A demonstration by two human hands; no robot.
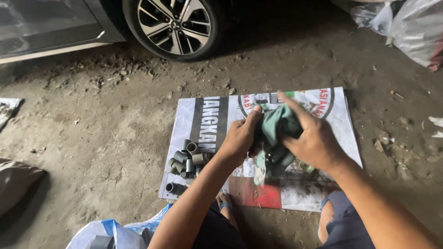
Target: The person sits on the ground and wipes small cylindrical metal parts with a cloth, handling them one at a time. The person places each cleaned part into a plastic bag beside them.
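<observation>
My left hand (240,138) and my right hand (314,138) both grip a crumpled green cloth (277,127) held above a printed white plastic sheet (332,110) spread on the dirt. The cloth is bunched between the hands and hangs down a little. Whether something is wrapped inside it is hidden. To the left of my left hand, a pile of several short grey pipe pieces (187,159) lies on the sheet, and one piece (171,187) sits apart near the sheet's front corner.
A car with its wheel (175,25) stands at the back on the dirt ground. Plastic bags (410,27) lie at the top right. A white and blue sack (110,233) lies by my knees. A grey bag (14,182) sits at the left edge.
</observation>
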